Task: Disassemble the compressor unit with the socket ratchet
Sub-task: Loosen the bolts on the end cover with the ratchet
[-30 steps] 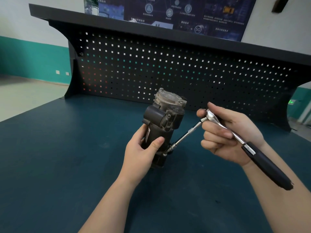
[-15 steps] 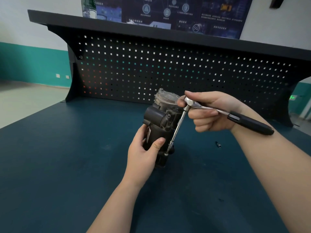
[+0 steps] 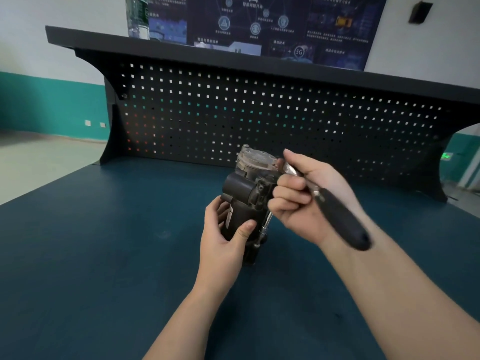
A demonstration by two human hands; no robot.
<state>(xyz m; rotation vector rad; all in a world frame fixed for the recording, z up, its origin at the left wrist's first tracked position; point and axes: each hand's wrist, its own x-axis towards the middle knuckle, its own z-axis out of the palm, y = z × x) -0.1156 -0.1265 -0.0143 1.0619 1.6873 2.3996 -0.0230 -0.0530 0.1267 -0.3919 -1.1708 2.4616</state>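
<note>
Dark metal compressor [image 3: 246, 193] standing upright on the blue tabletop [image 3: 104, 255], in front of the pegboard [image 3: 285, 120]. The left hand [image 3: 223, 242] grips its lower body, thumb across the front. The right hand [image 3: 306, 201] holds the ratchet [image 3: 337, 211], fingers [image 3: 288, 196] curled round the shaft near the head. Over the last second the handle has swung from the right round toward the person, while the extension bar [image 3: 265, 224] has risen from a slant to near upright, its socket low on the compressor's side. Judged a turning stroke on a fastener; the fastener itself is hidden.
</note>
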